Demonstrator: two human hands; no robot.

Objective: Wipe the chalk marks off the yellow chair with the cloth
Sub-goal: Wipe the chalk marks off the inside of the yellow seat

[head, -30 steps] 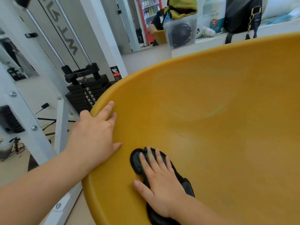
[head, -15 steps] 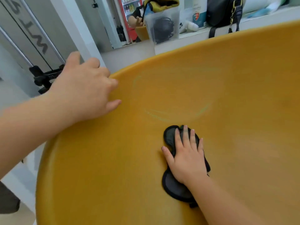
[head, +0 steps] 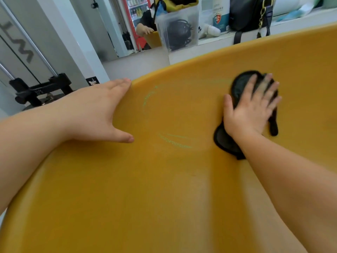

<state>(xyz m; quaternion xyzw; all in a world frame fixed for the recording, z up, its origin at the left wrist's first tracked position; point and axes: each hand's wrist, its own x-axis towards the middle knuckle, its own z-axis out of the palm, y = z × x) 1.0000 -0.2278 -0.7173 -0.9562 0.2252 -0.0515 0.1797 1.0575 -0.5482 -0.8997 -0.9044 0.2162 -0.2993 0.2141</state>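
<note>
Here's the yellow chair [head: 164,198], its smooth curved shell filling nearly the whole view, glossy mustard-yellow with a rounded rim sweeping from lower left up to the right. On the inner surface sit the chalk marks [head: 173,141]: thin, pale green, powdery lines. There are a few short strokes low in the middle and a faint arc higher up near the rim, with a very light smear trailing right along the top. The black cloth [head: 224,141] lies flat on the shell to the right of those marks, up near the rim and apart from them. It is a dark, rounded, lobed piece, and a narrow strip of it pokes out on the far side of the palm. The right hand [head: 249,108] is spread flat on top of it, fingers straight and fanned wide with the thumb out to the side, pressing the cloth against the chair rather than curling round it. The fingertips are blurred. Over on the other side, the left hand [head: 94,110] lies open on the chair's rim, fingers straight along the edge and the thumb splayed onto the inner surface, holding nothing. The chalk marks sit between the two hands. Beyond the rim stands a clear plastic bin [head: 177,28] with dark cables inside, a black bag [head: 246,13] sits on a white ledge, and a black weight stack [head: 40,88] shows at the left.
</note>
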